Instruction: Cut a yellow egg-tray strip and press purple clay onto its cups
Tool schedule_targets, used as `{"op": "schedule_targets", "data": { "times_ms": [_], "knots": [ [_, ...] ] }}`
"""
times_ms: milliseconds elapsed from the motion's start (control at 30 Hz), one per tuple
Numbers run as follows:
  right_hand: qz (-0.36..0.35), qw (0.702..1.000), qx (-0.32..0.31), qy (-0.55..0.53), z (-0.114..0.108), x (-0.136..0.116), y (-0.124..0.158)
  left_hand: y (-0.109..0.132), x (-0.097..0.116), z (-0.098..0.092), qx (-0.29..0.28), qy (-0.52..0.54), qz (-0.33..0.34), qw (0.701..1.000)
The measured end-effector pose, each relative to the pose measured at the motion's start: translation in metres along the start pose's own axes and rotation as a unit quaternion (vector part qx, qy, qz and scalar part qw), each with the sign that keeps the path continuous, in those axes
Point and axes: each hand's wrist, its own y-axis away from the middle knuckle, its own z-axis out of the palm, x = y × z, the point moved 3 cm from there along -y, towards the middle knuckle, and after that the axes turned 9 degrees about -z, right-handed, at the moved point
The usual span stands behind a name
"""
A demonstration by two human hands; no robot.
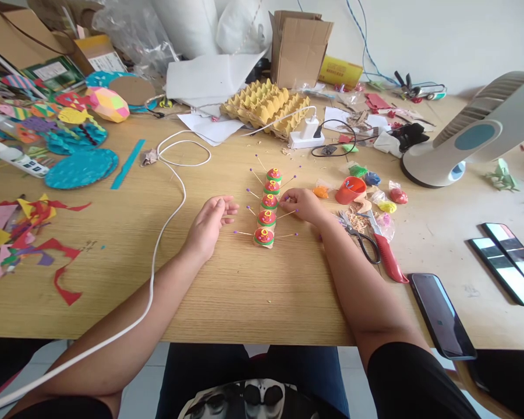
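Observation:
A craft caterpillar (268, 208) lies on the wooden table (253, 285). It is a row of several egg-carton cups topped with red, green and yellow clay, with purple-tipped sticks poking out both sides. My right hand (300, 203) touches its right side near the middle cup, fingers pinched together on a purple-tipped stick. My left hand (210, 222) rests on the table just left of the caterpillar, fingers loosely curled and apart, holding nothing.
Scissors (361, 238), a red craft knife (388, 256) and an orange cup (351, 190) with clay lumps lie right of my hand. A phone (442, 315) sits at the front edge. A fan (475, 134), egg tray (266, 106), white cable (166, 227) and paper scraps (21, 233) surround.

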Motion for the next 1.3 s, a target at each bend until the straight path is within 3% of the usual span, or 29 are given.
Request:
{"op": "schedule_targets", "data": {
  "times_ms": [267,733,933,1133,1300],
  "knots": [
    [0.008,0.998,-0.004,-0.064,-0.003,0.0,0.004,0.0,-0.001,-0.001,0.0,-0.003,0.0,1.0],
    [-0.004,0.999,0.015,-0.052,-0.001,0.0,0.002,0.001,0.002,0.0,0.008,-0.001,-0.011,1.0],
    [0.033,0.994,0.058,-0.092,-0.012,-0.003,0.007,0.0,0.001,0.001,0.002,0.025,-0.036,0.999],
    [0.112,0.978,0.025,-0.176,-0.014,0.004,0.008,-0.002,-0.001,0.002,-0.018,0.028,-0.078,0.996],
    [0.124,0.984,0.067,-0.108,-0.023,0.008,0.014,-0.007,-0.005,-0.001,-0.029,-0.002,-0.092,0.995]
  ]
}}
